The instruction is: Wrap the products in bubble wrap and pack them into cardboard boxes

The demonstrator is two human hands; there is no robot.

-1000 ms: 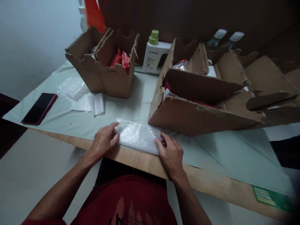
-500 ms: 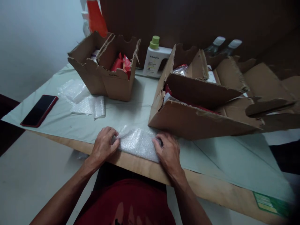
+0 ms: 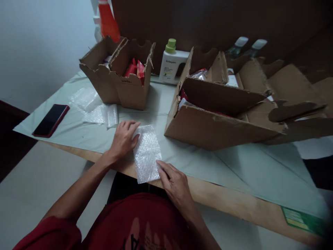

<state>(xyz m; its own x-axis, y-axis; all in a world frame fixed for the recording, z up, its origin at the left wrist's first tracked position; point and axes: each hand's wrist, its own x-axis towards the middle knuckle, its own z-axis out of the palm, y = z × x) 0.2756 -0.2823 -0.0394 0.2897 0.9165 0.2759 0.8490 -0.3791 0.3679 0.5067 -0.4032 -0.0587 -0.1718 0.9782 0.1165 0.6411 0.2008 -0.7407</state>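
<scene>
A sheet of bubble wrap (image 3: 147, 152) lies lengthwise toward me at the table's front edge, its near end reaching over the bare wood. My left hand (image 3: 125, 137) rests at its upper left side, fingers stretched out and the thumb apart, touching the edge. On the lower right side, my right hand (image 3: 174, 180) pinches the wrap's edge between thumb and index finger. More bubble wrap (image 3: 96, 109) lies crumpled farther left, beyond my left hand.
A phone (image 3: 50, 119) lies on the left. Behind stand a small divided cardboard box (image 3: 130, 92), a white bottle with a green cap (image 3: 170, 66) and an orange bottle (image 3: 108, 22). To the right is a larger group of cardboard boxes (image 3: 221, 128). A pale cloth (image 3: 234, 163) covers the table.
The bubble wrap has turned from lying crosswise to pointing toward me. My left hand has moved up and opened; my right hand has come down and left to the wrap's lower right edge.
</scene>
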